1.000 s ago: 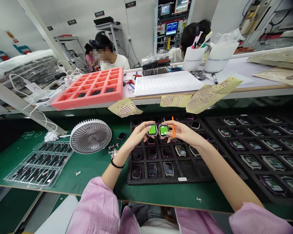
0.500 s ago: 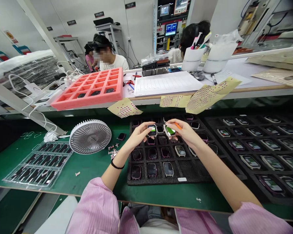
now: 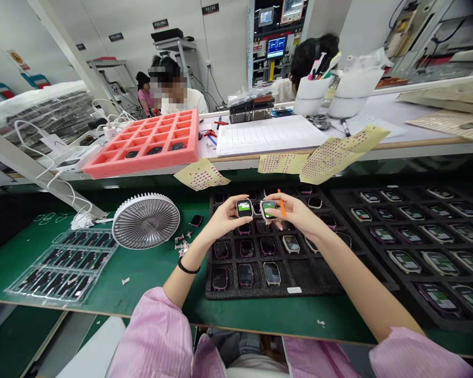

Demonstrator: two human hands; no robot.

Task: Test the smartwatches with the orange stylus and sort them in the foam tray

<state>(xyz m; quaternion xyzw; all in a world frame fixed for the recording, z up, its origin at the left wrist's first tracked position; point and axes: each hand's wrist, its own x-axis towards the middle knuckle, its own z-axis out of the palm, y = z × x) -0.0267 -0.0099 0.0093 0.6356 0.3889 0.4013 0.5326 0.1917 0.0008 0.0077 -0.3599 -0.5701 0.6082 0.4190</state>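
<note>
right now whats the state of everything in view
left hand: holding a smartwatch
smartwatch: screen lit green
right hand: holding a second smartwatch and an orange stick
second smartwatch: screen lit green
orange stick: tip up
desk fan: cannot tell if running
pink foam tray: three pockets filled

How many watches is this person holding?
2: a watch in the left hand and a watch in the right hand. They are side by side, not touching, screens facing up.

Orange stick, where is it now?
Head view: the orange stick is in the right hand, just right of the smartwatch that hand also holds, above the black foam tray.
</note>
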